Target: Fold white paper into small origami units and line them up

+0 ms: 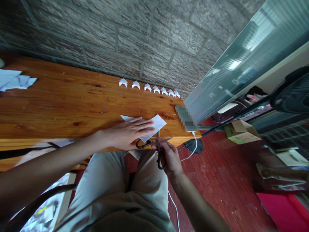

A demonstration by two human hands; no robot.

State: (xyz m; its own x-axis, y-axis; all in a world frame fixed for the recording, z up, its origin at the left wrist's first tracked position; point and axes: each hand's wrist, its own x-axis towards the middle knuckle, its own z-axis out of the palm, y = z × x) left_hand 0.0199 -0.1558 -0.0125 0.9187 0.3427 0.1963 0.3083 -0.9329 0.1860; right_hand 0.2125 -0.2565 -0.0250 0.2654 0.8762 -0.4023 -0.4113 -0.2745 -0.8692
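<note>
My left hand (127, 132) lies flat with fingers stretched out on a sheet of white paper (156, 124) at the near edge of the wooden table (60, 103). My right hand (170, 156) is closed around the black handles of a pair of scissors (155, 145). The scissor blades are spread apart at the paper's near edge, just off the table's front.
Several small folded white paper figures (149, 87) stand in a row at the table's far edge by the stone wall. Loose white paper (14, 80) lies far left. A blurred device (185, 117) with a white cable sits at the table's right end. A fan (292, 93) and cardboard box (241, 131) stand right.
</note>
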